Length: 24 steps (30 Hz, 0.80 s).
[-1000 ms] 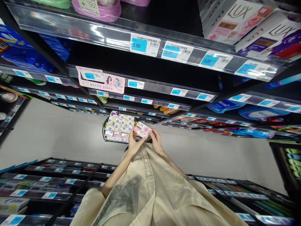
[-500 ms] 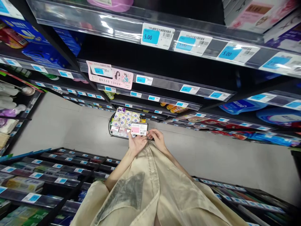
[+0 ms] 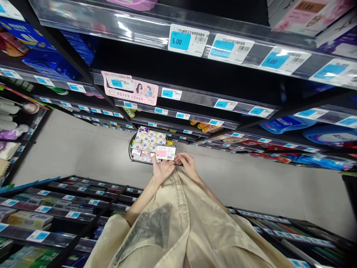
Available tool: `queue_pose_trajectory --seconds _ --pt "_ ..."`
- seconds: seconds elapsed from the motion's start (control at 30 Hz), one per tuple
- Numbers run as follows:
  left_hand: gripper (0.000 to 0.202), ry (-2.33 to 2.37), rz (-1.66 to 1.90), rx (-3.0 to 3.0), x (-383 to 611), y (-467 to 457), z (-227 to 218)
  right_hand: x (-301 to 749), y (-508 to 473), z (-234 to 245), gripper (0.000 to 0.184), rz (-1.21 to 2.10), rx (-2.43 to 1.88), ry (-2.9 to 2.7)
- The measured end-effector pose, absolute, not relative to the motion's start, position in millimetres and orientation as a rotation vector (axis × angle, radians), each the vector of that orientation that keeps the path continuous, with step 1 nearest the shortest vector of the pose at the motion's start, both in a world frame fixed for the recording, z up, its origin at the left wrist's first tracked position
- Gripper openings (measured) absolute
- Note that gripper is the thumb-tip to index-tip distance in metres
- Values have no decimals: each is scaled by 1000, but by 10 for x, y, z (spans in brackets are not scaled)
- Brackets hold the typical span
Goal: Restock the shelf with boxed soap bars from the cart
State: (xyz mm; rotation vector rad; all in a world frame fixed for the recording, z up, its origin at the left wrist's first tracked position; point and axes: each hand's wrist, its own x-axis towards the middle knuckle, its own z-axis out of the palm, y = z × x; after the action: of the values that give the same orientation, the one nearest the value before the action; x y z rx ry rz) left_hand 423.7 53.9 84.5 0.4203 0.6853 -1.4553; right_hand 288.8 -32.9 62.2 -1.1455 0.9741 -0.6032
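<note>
A small pink-and-white soap box [image 3: 165,152] is held in front of my waist, its printed side with a barcode facing up. My left hand [image 3: 162,169] supports it from below and the left, thumb along the near left edge. At the box's lower right corner, my right hand [image 3: 186,164] has its fingers bent in, gripping the edge. Just beyond the hands stands a black-rimmed basket or cart [image 3: 129,150] filled with rows of soap boxes [image 3: 145,143], several marked with purple and yellow. The soap box I hold covers part of that stock.
Ahead rises a dark store shelf with price-tag rails [image 3: 195,93] and a pink promotional card [image 3: 130,88]. Blue bottles [image 3: 290,121] lie on its right side. Behind me, lower shelves [image 3: 55,208] hold boxed goods. Grey floor [image 3: 92,149] runs along the aisle.
The view has shifted very slightly. Both hands and the soap box stay in nearly the same place.
</note>
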Motion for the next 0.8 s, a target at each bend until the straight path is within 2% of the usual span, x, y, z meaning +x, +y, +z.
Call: queue_pose_trajectory --seconds 0.8 --pt "58 676 -1430 533 4183 559 880 2843 -307 683 42 -578 -1181 952"
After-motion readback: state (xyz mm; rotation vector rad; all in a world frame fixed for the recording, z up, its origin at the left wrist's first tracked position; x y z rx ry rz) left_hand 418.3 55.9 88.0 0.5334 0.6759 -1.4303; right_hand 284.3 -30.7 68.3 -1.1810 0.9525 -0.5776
